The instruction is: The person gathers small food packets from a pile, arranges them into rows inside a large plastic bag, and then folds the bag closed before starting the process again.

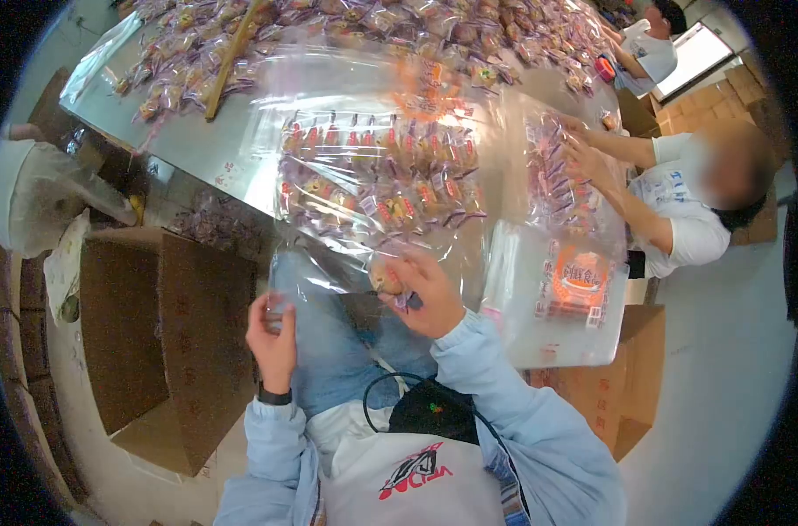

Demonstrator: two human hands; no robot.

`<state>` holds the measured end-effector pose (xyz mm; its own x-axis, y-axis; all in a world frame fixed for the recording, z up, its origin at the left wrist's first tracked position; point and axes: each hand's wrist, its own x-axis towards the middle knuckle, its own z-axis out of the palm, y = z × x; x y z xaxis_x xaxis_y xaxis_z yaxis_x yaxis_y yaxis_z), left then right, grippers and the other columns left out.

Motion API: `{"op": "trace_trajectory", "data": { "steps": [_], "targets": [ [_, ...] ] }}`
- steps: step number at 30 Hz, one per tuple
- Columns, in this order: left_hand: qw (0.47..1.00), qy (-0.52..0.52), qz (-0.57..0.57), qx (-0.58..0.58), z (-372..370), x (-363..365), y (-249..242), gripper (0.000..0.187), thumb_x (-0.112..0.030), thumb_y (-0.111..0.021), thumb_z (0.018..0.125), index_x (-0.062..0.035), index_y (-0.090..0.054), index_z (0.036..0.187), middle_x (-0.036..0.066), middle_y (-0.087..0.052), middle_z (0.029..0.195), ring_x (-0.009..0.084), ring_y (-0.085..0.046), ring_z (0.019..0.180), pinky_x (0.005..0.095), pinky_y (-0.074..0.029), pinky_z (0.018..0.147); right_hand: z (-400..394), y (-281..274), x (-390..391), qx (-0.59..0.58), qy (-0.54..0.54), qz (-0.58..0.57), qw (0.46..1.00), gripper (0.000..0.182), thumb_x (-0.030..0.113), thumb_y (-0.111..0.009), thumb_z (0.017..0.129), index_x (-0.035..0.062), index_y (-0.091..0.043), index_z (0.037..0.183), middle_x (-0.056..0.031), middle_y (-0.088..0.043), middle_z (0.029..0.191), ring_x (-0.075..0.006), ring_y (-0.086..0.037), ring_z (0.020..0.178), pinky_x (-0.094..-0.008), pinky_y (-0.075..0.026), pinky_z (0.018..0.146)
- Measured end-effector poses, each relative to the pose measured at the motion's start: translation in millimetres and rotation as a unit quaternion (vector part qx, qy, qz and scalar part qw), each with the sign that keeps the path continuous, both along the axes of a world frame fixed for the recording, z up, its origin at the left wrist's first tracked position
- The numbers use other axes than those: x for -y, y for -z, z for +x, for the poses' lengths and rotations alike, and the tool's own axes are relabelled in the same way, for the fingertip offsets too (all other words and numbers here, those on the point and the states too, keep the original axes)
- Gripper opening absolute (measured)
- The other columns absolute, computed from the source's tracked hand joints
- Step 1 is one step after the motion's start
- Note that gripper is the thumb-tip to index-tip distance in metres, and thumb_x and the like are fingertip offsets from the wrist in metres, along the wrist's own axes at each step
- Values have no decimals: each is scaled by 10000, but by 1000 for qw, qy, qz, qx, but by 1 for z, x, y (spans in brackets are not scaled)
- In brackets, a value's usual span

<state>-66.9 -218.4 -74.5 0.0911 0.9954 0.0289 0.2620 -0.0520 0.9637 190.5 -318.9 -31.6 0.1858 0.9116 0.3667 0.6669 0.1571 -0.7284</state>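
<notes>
My right hand grips a small wrapped pastry at the near, open end of a large clear plastic bag. Inside that bag lie two rows of wrapped pastries in purple-edged wrappers. Over my lap, my left hand is closed at the bag's near left edge, thumb and fingers pinching the thin film. Orange and red print shows on the far part of the bag.
Many wrapped pastries cover the far table, with a wooden stick among them. Flat printed bags lie at right, where a co-worker handles another filled bag. An open cardboard box stands at left.
</notes>
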Motion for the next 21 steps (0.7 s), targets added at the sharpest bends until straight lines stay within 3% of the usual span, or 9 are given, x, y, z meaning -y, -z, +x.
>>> {"op": "trace_trajectory", "data": {
  "steps": [2,3,6,8,12,16,17,20,21],
  "targets": [
    [933,-132,279,-187,10,13,-27,329,-81,-753,901,-17,-667,1213,94,-709,1073,219,-650,886,373,-529,785,-1,-3,0,13,8,24,1000,686,87,-823,788,106,-584,1431,-190,-587,1397,-404,-589,1250,-462,-504,1033],
    [911,-97,350,-194,4,20,-25,442,-35,-757,841,-14,-624,1262,162,-651,1196,334,-610,1055,444,-488,952,-2,-3,-3,19,11,38,999,687,93,-814,799,107,-573,1442,-191,-605,1376,-398,-595,1241,-463,-512,1021],
    [871,297,358,-157,7,42,-33,552,-26,-731,829,8,-568,1356,196,-581,1371,353,-566,1235,438,-471,1007,-8,11,-7,3,-17,70,997,676,76,-811,791,91,-579,1425,-190,-611,1377,-400,-592,1248,-470,-505,1034],
    [873,328,290,-216,40,43,-35,633,6,-679,830,25,-500,1437,207,-529,1455,391,-493,1361,469,-448,1062,-8,3,-6,33,-20,63,997,637,70,-808,794,69,-594,1393,-191,-610,1378,-402,-591,1250,-468,-499,1040],
    [872,275,321,-247,81,15,-11,659,13,-609,852,15,-462,1494,217,-494,1498,411,-440,1424,494,-389,1145,3,1,16,-27,32,26,999,579,85,-800,815,39,-612,1360,-201,-598,1408,-403,-588,1254,-460,-487,1056],
    [846,245,354,-314,118,-12,-24,757,-114,-710,809,-182,-486,1529,195,-468,1533,390,-431,1437,620,-243,1210,5,-3,24,-54,51,-7,997,659,41,-764,864,2,-520,1475,-215,-537,1504,-378,-559,1339,-402,-431,1114],
    [841,236,364,-322,126,-21,-28,748,-144,-722,802,-220,-512,1516,185,-492,1514,384,-445,1428,641,-224,1211,5,-3,22,22,44,11,999,657,44,-739,899,-5,-480,1501,-200,-578,1450,-322,-583,1310,-386,-456,1083],
    [817,161,449,-325,142,-44,-18,641,-199,-740,786,-258,-618,1413,128,-578,1422,367,-498,1380,671,-204,1206,-2,13,20,-137,48,-46,988,630,104,-733,927,40,-490,1505,-204,-546,1486,-363,-557,1334,-417,-438,1109],
    [765,159,486,-391,139,-58,-15,638,-307,-780,782,-277,-611,1397,98,-633,1328,332,-511,1368,788,-162,1168,-4,19,18,-179,47,-52,981,622,116,-730,936,45,-491,1505,-202,-539,1494,-367,-551,1342,-422,-432,1116]
  ]
}}
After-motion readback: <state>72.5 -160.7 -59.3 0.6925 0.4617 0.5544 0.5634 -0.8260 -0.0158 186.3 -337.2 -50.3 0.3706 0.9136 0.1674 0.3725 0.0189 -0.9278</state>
